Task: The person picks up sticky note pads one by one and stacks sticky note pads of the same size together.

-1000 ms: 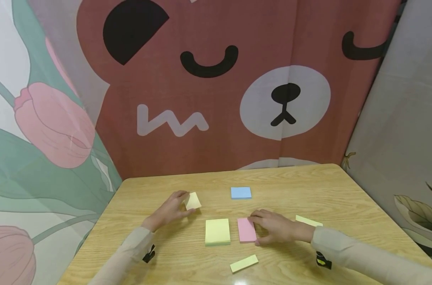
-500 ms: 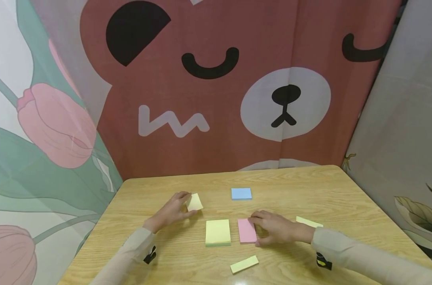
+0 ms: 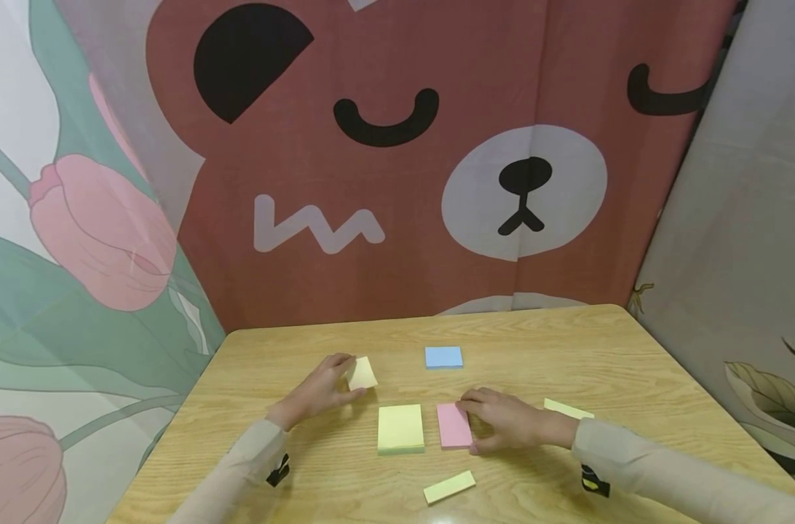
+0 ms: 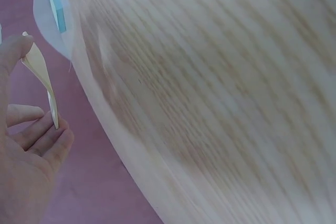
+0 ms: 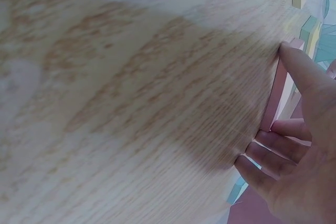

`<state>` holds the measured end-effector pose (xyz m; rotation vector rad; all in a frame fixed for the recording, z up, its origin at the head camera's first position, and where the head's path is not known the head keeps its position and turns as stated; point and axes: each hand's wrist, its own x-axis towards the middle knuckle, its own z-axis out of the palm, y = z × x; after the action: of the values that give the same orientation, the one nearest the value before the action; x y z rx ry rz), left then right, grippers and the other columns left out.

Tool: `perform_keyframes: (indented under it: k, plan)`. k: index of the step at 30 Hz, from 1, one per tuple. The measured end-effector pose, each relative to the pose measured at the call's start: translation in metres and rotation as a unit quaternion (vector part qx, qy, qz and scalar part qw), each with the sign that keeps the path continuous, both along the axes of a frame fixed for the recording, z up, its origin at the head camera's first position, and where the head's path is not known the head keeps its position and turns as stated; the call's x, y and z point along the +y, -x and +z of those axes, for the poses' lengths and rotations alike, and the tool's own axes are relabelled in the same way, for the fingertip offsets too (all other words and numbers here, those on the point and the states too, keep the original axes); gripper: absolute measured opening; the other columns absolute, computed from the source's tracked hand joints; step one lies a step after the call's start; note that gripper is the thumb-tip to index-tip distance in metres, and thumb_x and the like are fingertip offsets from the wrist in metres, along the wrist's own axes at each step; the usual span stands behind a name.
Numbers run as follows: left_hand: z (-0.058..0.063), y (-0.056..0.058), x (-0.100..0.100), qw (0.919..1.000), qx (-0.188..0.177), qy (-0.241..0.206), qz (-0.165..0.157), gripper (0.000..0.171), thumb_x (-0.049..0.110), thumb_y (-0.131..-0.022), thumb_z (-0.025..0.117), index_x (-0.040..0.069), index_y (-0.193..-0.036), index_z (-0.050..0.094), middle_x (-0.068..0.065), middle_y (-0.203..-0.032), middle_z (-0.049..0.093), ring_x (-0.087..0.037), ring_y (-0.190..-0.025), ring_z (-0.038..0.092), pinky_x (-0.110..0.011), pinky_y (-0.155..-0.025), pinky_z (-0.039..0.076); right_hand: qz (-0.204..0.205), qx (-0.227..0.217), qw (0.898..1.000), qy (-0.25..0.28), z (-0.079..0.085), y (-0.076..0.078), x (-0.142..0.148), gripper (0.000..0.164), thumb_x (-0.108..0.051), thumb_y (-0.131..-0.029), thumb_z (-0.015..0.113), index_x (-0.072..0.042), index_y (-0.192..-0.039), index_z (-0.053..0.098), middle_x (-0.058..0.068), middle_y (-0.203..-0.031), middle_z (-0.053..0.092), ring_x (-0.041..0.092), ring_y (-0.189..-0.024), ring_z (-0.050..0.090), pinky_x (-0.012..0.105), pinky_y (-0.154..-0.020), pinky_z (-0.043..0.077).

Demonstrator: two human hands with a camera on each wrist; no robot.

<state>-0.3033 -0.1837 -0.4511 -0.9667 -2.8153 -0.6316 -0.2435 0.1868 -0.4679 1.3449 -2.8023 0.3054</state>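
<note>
My left hand [image 3: 319, 389] pinches a pale yellow sticky note pad [image 3: 362, 372] by its ends between thumb and fingers. In the left wrist view the pad [image 4: 39, 69] is thin and bends between the thumb and fingertips, held off the wood. My right hand [image 3: 505, 418] grips a pink sticky note pad [image 3: 454, 426] from the right, thumb at its near end and fingers at its far end. The pink pad lies on the table, as the right wrist view of its edge [image 5: 275, 95] shows. A larger yellow sticky note pad [image 3: 400, 428] lies just left of it.
A blue sticky note pad [image 3: 444, 357] lies farther back on the wooden table [image 3: 535, 335]. One narrow yellow pad [image 3: 450, 487] is near the front, another narrow one [image 3: 568, 407] behind the right wrist. A printed bear curtain [image 3: 404, 276] hangs beyond the back edge.
My left hand has shifted slightly to the right with the pale yellow pad. The right hand and the pink pad stay in place.
</note>
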Motion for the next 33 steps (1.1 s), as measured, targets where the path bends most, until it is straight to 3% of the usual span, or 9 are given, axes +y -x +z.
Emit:
perform_keyframes:
  k: [10,33]
  plan:
    - [0.005,-0.002,0.006,0.9993,0.020,0.007,-0.030,0.072,0.046,-0.083,0.058,-0.002,-0.133,0.038,-0.014,-0.131,0.038,-0.027,-0.119,0.036,-0.043,-0.094,0.035,0.003,0.001,1.000,0.005,0.000,0.001,0.000,0.070,-0.051,-0.078,0.061,-0.003,-0.127,0.047,0.007,-0.122,0.046,0.021,-0.110,0.043,0.038,-0.084,0.044]
    - [0.002,-0.008,0.014,0.9991,0.017,0.018,-0.035,0.074,0.050,-0.083,0.055,-0.001,-0.134,0.037,-0.013,-0.133,0.036,-0.025,-0.121,0.033,-0.040,-0.095,0.034,0.009,0.013,1.000,0.008,-0.001,0.001,0.000,0.070,-0.051,-0.078,0.062,-0.002,-0.126,0.048,0.008,-0.121,0.047,0.022,-0.109,0.044,0.039,-0.084,0.044]
